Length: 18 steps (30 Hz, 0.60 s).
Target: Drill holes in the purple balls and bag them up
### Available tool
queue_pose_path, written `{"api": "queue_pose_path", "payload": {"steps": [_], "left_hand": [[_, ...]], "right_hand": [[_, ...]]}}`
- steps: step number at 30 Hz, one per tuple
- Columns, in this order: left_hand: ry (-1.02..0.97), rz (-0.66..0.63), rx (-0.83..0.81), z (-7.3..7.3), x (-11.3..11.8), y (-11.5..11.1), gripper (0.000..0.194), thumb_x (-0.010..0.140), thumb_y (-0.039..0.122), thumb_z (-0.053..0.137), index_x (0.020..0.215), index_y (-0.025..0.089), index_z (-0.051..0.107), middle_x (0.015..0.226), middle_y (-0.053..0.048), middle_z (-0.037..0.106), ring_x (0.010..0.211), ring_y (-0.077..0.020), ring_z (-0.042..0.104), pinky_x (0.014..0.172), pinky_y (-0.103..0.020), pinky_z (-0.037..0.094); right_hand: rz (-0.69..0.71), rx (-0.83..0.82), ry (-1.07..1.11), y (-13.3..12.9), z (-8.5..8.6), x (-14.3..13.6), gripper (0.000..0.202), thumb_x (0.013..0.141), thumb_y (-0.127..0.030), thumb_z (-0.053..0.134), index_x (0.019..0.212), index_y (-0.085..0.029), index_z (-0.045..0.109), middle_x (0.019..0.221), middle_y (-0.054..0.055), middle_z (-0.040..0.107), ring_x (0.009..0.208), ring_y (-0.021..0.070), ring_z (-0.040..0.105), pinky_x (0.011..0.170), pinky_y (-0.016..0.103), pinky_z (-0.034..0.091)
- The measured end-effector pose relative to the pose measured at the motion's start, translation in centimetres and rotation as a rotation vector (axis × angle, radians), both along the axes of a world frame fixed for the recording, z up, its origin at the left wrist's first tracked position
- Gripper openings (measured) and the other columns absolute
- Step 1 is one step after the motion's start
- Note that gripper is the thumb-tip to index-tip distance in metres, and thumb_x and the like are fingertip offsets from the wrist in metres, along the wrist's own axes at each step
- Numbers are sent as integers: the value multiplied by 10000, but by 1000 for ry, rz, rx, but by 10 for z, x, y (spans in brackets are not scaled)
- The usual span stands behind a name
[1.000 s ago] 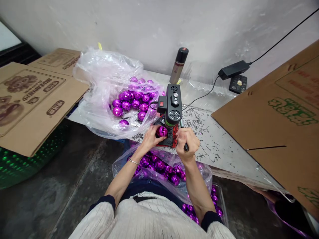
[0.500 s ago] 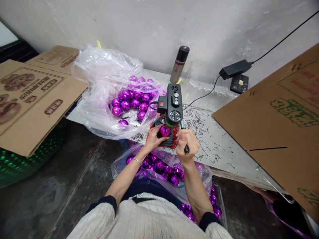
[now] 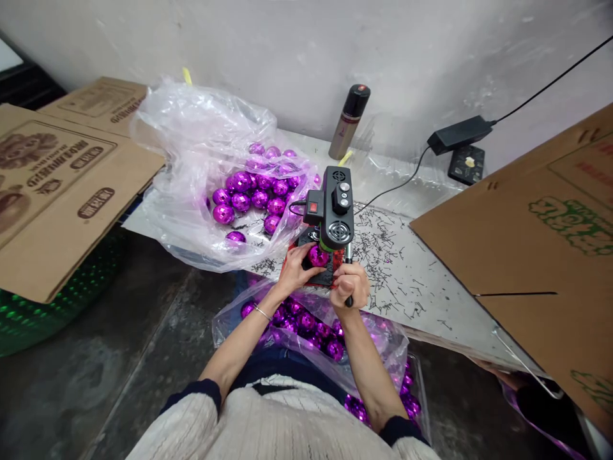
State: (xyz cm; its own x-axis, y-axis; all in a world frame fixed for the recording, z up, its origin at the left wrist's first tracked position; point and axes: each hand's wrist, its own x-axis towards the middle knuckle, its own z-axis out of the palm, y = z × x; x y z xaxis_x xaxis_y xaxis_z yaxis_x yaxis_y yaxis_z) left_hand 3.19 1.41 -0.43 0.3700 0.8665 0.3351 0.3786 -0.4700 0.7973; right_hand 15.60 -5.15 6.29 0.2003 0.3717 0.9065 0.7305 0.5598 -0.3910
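Observation:
A shiny purple ball (image 3: 318, 255) sits under the head of a black machine (image 3: 338, 207) with round vents and a red switch. The thumb and fingers of my left hand (image 3: 295, 269) pinch it from the left. My right hand (image 3: 350, 285) is closed around a black-ended lever (image 3: 349, 255) on the machine's right side. Beneath the ball is a dark plate with red edges, partly hidden by my hands. Several purple balls (image 3: 241, 202) lie in a clear plastic bag (image 3: 186, 134) to the left. Another bag of purple balls (image 3: 306, 321) rests at my lap.
A spray can (image 3: 349, 121) stands behind the machine. A power adapter (image 3: 460, 134) and its cable are at the back right. Small dark pins (image 3: 383, 255) litter the tabletop. Cardboard boxes flank both sides, left (image 3: 115, 166) and right (image 3: 498, 236).
My right hand and the lever have moved slightly left and inward, closer to the machine. My left hand remains on the ball. The view has shifted a little.

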Motion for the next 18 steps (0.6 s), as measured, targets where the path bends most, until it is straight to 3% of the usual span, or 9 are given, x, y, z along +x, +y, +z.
{"api": "queue_pose_path", "payload": {"steps": [6, 8, 12, 15, 18], "left_hand": [[-31, -14, -29, -3, 0, 0, 670, 753, 445, 855, 1323, 187, 616, 1286, -147, 699, 1215, -314, 647, 1061, -482, 479], [-47, -15, -23, -4, 2, 2, 663, 762, 454, 845, 1322, 183, 616, 1285, -154, 697, 1222, -319, 644, 1069, -498, 474], [-87, -9, 23, -1, 0, -3, 680, 794, 499, 807, 1356, 186, 587, 1292, -161, 685, 1232, -322, 639, 1069, -517, 482], [-70, -8, 133, 5, -14, -27, 774, 805, 564, 766, 1433, 189, 513, 1323, -177, 657, 1253, -323, 625, 1058, -512, 504], [75, -91, 255, 5, -36, -68, 847, 784, 629, 730, 1460, 186, 477, 1267, -182, 672, 1188, -311, 663, 992, -472, 555]], "right_hand": [[-7, 4, -127, -2, -3, 2, 302, 1043, -256, 369, 760, -220, 466, 709, 0, 546, 612, 117, 539, 588, 277, 453], [-12, -9, -94, -3, 9, 2, 314, 1036, -232, 375, 735, -216, 463, 696, 0, 551, 602, 114, 538, 573, 271, 438], [-23, -90, 33, -5, 49, 0, 328, 993, -138, 425, 675, -211, 460, 616, -15, 523, 594, 118, 554, 562, 276, 399], [-4, -148, 66, -6, 70, -1, 327, 969, -96, 453, 662, -205, 472, 617, -15, 534, 607, 118, 566, 576, 278, 402], [3, -144, 55, -7, 71, -1, 322, 959, -76, 458, 663, -201, 474, 628, -13, 544, 605, 112, 559, 572, 271, 395]]}}
